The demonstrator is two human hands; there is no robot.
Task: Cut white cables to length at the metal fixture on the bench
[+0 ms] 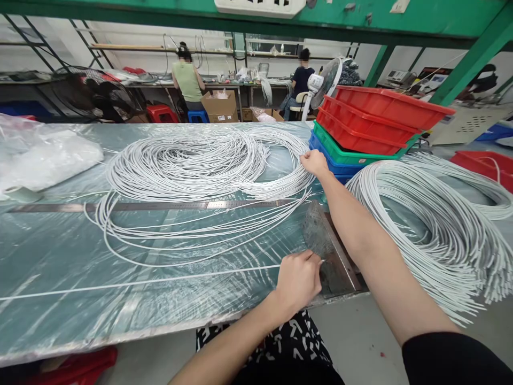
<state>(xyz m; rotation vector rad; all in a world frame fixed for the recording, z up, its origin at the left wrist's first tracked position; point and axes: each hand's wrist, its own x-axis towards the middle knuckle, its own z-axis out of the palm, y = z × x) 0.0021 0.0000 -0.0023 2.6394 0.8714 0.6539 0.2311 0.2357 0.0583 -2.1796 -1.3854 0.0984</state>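
My left hand is closed around a single white cable, close to its end, which pokes out past my fingers. That cable runs left along the table's front. Just right of this hand lies a dark metal block with a straight bar. Farther back, my right hand pinches at the right side of a coil of white cables; its fingertips rest on the strands. Left of it spreads a larger coil of white cables. Several looser cable loops lie in front, over a steel ruler.
Stacked red, green and blue bins stand behind my right arm. A bundle of cut cables lies at right. Plastic bags sit at far left. A green beam crosses overhead. Two people work at a far bench.
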